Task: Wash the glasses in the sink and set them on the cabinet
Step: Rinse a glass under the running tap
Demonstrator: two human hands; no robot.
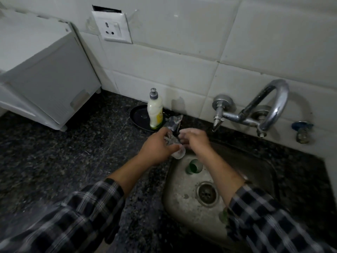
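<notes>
My left hand (158,147) grips a small clear glass (177,152), tilted on its side over the far left corner of the steel sink (180,190). My right hand (195,138) is at the glass's far end, fingers curled against it; whether they reach inside is hidden. A small green glass (193,166) lies in the sink basin just below my hands. A soapy crumpled scrubber (174,122) rests on the counter right behind my hands. The drain (207,193) is in the middle of the basin.
A dish soap bottle (155,111) stands on a dark round plate (140,115) by the wall. A chrome tap (262,110) juts from the tiled wall at right, no water running. A white appliance (42,73) sits on the dark granite counter (63,152) at left.
</notes>
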